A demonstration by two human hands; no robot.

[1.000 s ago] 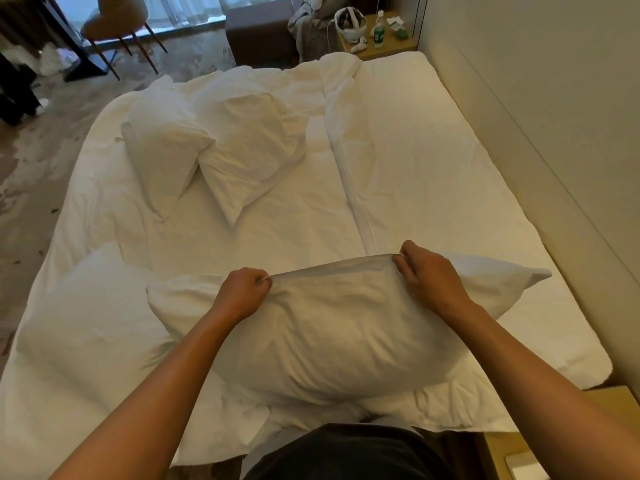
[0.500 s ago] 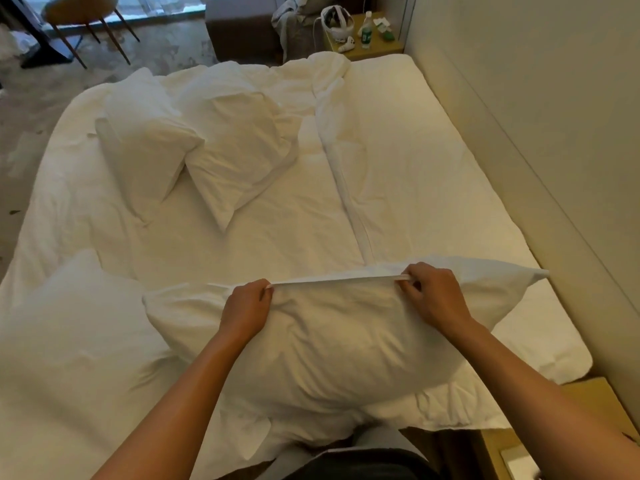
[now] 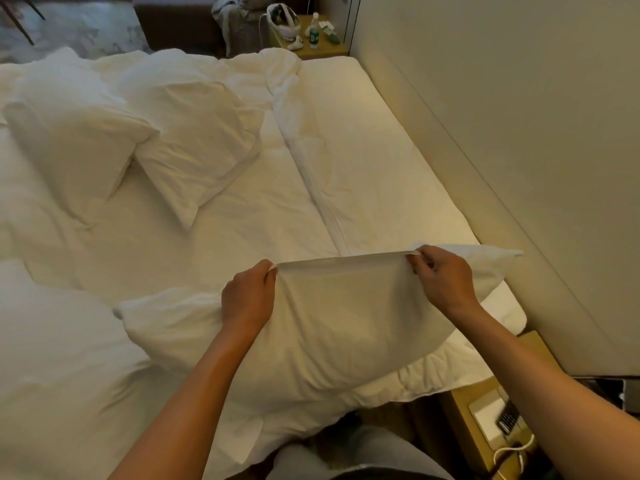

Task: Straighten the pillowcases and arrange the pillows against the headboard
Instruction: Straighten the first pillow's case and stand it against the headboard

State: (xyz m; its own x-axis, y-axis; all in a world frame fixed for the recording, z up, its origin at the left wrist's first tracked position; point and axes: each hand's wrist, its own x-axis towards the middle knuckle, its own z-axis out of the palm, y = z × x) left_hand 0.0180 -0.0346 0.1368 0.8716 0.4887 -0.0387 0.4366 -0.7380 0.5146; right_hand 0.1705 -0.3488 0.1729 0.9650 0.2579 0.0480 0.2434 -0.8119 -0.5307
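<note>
Both hands, left hand and right hand, pinch the pillowcase hem, stretched taut left-right, with the pillow hanging toward the bed's near edge.

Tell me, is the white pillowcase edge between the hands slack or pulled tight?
Pulled tight: the white pillowcase edge runs straight between the left hand and right hand, both pinching it.

My left hand and right hand are bare, forearms sleeveless; grey trousers show at six o'clock.
</note>
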